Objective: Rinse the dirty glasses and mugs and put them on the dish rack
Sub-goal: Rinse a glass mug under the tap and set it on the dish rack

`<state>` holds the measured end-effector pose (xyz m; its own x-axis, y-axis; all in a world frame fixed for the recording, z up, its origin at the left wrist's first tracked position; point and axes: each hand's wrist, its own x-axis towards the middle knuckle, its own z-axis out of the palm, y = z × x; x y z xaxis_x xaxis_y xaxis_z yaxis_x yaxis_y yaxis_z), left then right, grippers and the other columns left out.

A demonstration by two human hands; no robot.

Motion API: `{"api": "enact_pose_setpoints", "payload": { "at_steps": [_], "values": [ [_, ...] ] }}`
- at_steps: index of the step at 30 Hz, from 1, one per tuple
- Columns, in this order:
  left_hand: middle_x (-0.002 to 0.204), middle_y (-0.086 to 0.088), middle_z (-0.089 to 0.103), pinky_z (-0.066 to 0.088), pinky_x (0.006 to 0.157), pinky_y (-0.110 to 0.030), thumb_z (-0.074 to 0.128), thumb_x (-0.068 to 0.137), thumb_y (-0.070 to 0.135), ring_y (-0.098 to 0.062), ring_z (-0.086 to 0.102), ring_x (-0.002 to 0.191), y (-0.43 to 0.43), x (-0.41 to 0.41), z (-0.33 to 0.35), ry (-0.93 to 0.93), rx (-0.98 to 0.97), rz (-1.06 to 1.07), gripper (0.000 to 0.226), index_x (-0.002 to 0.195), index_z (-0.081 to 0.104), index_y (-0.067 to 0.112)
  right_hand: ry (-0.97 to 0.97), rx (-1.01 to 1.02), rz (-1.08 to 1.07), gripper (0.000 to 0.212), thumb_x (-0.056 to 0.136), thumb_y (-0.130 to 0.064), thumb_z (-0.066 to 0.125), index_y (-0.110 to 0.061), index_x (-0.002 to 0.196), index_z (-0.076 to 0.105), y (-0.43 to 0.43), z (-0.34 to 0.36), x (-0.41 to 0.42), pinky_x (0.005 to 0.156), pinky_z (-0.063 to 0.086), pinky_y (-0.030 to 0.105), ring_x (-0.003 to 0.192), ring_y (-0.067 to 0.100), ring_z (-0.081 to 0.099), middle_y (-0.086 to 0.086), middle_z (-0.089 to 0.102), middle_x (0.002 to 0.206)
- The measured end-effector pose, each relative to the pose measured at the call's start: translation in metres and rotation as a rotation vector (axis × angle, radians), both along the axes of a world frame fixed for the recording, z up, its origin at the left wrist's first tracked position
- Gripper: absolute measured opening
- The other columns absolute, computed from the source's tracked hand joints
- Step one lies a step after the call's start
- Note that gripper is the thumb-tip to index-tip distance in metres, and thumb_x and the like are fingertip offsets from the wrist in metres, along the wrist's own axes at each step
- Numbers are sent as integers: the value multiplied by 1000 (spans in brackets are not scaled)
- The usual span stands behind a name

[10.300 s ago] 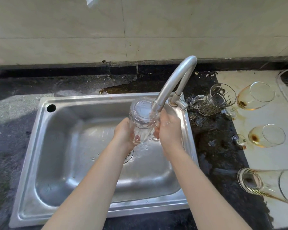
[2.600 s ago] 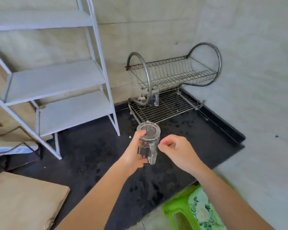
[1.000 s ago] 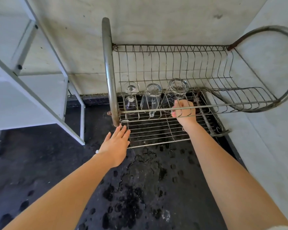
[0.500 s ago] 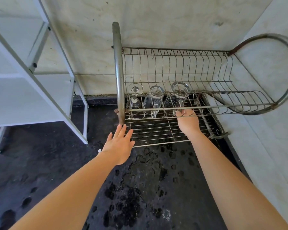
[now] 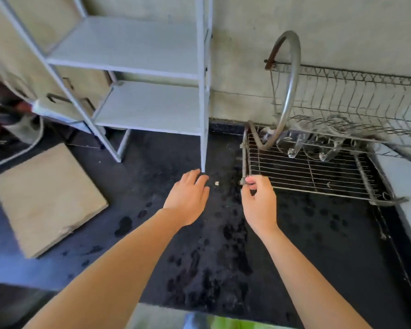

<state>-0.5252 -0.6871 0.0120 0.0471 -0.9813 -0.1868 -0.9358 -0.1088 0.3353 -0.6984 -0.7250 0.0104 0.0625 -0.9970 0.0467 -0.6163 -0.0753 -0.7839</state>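
Observation:
The two-tier wire dish rack (image 5: 318, 176) stands at the right on the black counter. Several clear glasses (image 5: 294, 144) stand upside down in a row at the back of its lower tier, blurred behind the wires. My right hand (image 5: 259, 203) hovers just in front of the rack's front left corner, its fingers loosely curled and holding nothing. To its left, my left hand (image 5: 188, 198) is held flat over the counter, fingers relaxed and empty. No sink and no dirty glasses are in view.
A white shelf unit (image 5: 152, 103) stands at the back left, one leg just beyond my left fingertips. A wooden board (image 5: 45, 198) lies on the counter at the left. Water spots (image 5: 211, 257) cover the black counter. A green stool (image 5: 223, 322) shows at the bottom edge.
My right hand has let go of the glass on the lower tier and drawn back to the rack's front left corner. The view has swung left, away from the rack.

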Motion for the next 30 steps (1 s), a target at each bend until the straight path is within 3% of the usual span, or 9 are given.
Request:
{"api": "enact_pose_setpoints", "payload": {
  "at_steps": [4, 8, 11, 17, 21, 30],
  "values": [
    [156, -5, 23, 28, 111, -38, 26, 104, 31, -24, 18, 143, 84, 69, 0, -52, 35, 152, 44, 145, 33, 17, 73, 55, 253, 24, 94, -17, 55, -12, 117, 57, 65, -5, 76, 84, 40, 19, 103, 11, 53, -4, 53, 112],
    [150, -11, 32, 32, 108, -42, 28, 102, 29, -31, 29, 136, 182, 142, 3, -112, 42, 299, 43, 142, 36, 14, 167, 133, 514, 32, 96, -23, 53, -12, 125, 51, 134, -8, 157, 93, 44, 30, 116, 17, 51, 1, 52, 123],
    [144, -9, 37, 39, 101, -45, 32, 102, 24, -32, 33, 132, 264, 188, 14, -92, 25, 436, 39, 137, 42, 12, 260, 113, 700, 36, 97, -26, 50, -10, 129, 46, 193, -6, 219, 92, 42, 29, 119, 19, 48, 4, 49, 128],
    [140, -6, 42, 39, 102, -43, 33, 100, 27, -31, 36, 127, 426, 274, 13, -56, 15, 702, 38, 134, 46, 15, 364, 87, 911, 26, 96, -23, 51, -7, 117, 48, 310, -8, 333, 89, 41, 32, 115, 24, 48, 6, 50, 120],
    [144, -6, 40, 37, 104, -41, 29, 101, 29, -30, 34, 130, 513, 318, 17, -24, 37, 891, 40, 136, 45, 16, 405, 52, 1021, 35, 96, -24, 50, -8, 127, 46, 376, -2, 395, 96, 39, 33, 122, 24, 46, 6, 47, 131],
    [137, -7, 44, 36, 104, -41, 31, 101, 28, -29, 37, 127, 620, 405, 25, 52, 8, 1178, 36, 129, 48, 12, 433, -21, 1248, 35, 96, -27, 48, -15, 128, 45, 477, 26, 530, 97, 41, 31, 120, 19, 48, 2, 48, 132]
  ]
}}
